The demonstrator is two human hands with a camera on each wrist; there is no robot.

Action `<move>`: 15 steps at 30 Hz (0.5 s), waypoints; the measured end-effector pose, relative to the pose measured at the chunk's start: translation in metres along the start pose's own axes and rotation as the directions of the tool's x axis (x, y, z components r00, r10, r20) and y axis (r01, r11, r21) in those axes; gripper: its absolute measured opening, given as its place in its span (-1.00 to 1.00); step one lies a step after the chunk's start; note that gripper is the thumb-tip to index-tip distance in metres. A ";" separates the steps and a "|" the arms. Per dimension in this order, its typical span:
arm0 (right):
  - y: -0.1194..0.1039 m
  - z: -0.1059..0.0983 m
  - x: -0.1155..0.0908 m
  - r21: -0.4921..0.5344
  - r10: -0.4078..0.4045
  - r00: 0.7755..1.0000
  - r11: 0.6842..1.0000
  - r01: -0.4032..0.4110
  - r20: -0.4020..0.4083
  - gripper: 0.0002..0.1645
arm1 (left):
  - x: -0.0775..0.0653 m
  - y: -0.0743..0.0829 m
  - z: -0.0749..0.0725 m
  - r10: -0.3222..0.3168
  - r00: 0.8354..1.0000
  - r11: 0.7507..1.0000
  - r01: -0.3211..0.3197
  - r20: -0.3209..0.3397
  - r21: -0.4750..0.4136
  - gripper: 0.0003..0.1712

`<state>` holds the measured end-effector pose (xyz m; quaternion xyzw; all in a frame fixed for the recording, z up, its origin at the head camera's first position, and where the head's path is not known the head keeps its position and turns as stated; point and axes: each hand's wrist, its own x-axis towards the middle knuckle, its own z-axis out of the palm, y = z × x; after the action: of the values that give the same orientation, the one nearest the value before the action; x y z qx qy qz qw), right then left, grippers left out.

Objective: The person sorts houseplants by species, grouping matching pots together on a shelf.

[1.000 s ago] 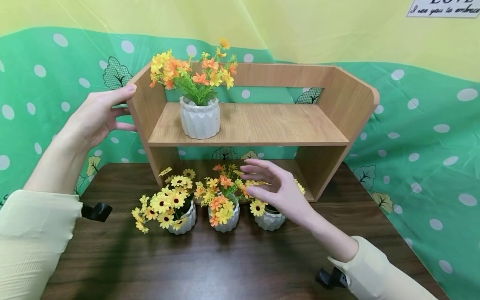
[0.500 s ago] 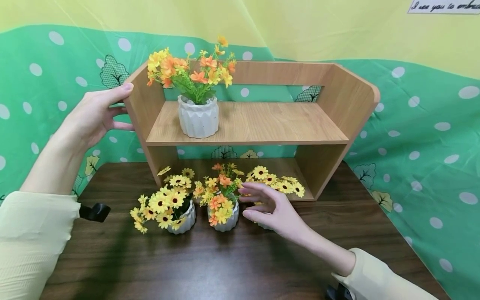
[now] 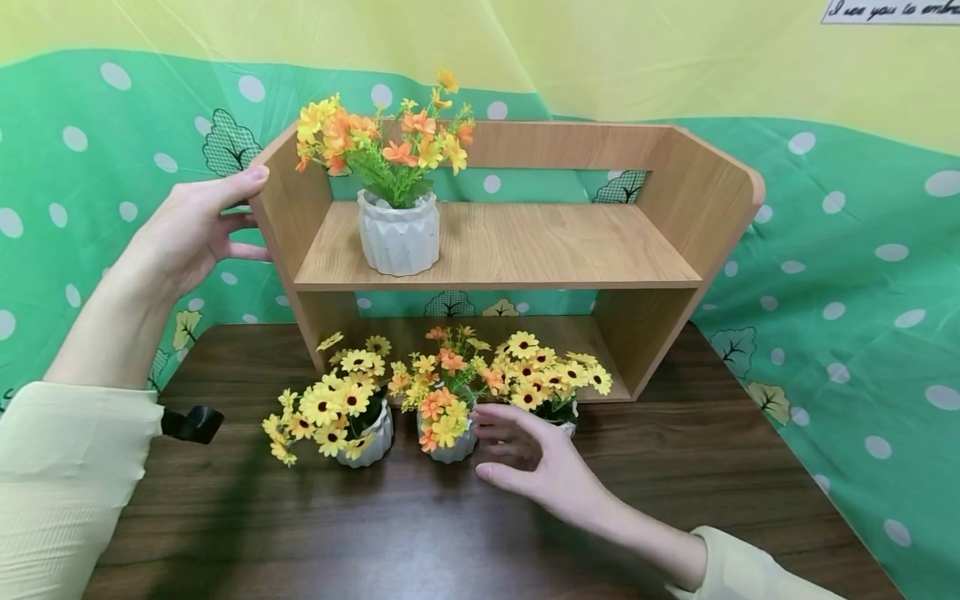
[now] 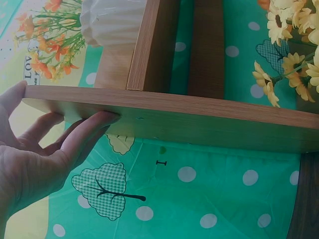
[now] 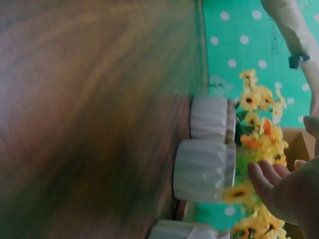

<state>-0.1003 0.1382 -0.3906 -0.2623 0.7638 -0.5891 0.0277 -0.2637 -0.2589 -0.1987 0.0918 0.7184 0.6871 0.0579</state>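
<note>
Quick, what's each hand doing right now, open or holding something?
Left hand: holding the shelf by its side.
Right hand: open, holding nothing, near the potted flowers.

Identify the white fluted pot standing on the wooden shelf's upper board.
The white fluted pot of orange and yellow flowers on the upper board, left side; the other three stand on the dark wooden table.

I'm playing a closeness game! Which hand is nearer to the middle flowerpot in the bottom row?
The right hand. It's just beside the middle flowerpot, on its right; the left hand is higher and farther left, holding the shelf.
</note>
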 end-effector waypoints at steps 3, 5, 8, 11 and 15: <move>0.001 0.005 -0.006 -0.005 -0.028 1.000 1.000 0.028 0.014 -0.31 | 0.000 0.000 0.000 -0.003 1.000 1.000 0.003 0.000 -0.002 -0.21; 0.001 0.008 -0.009 -0.010 -0.040 0.999 0.999 0.040 0.025 -0.32 | 0.000 0.000 0.000 -0.002 1.000 1.000 0.002 -0.003 -0.002 -0.22; 0.003 0.012 -0.012 -0.009 -0.038 0.999 0.999 0.038 0.032 -0.32 | 0.000 0.000 -0.001 0.001 1.000 1.000 -0.002 -0.006 -0.014 -0.23; 0.008 0.014 -0.012 -0.007 -0.015 1.000 1.000 0.015 0.017 -0.33 | 0.000 0.000 -0.001 0.002 1.000 1.000 -0.003 -0.008 -0.022 -0.23; 0.016 0.014 -0.013 -0.003 0.056 0.998 0.998 -0.056 -0.021 -0.30 | 0.000 0.000 0.000 0.000 1.000 1.000 0.000 -0.010 -0.025 -0.23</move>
<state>-0.0899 0.1338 -0.4129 -0.2346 0.7722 -0.5894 0.0356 -0.2638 -0.2588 -0.1990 0.0877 0.7101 0.6964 0.0554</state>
